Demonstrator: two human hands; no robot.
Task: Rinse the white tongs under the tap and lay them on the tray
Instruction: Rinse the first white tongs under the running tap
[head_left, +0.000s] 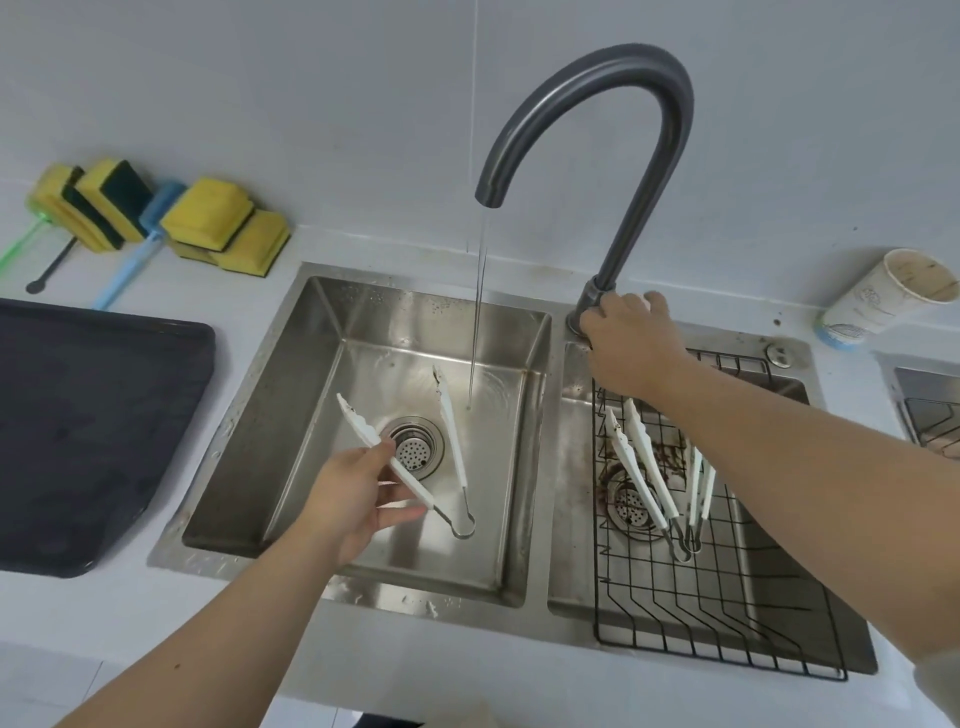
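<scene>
My left hand (353, 493) holds a pair of white tongs (451, 415) by one arm over the left sink basin (291, 415), the two arms spread wide apart. A thin stream of water (479, 322) falls from the grey tap (597, 98) just right of the tongs without touching them. My right hand (628, 343) is closed on the tap's base, where the handle is hidden. The dark tray (88, 431) lies on the counter at the left.
Two more white tongs (644, 467) lean in a black wire rack (727, 613) in the right basin, over a dirty drain. Yellow sponges (208, 218) and brushes lie behind the tray. A paper cup (883, 296) stands at the far right.
</scene>
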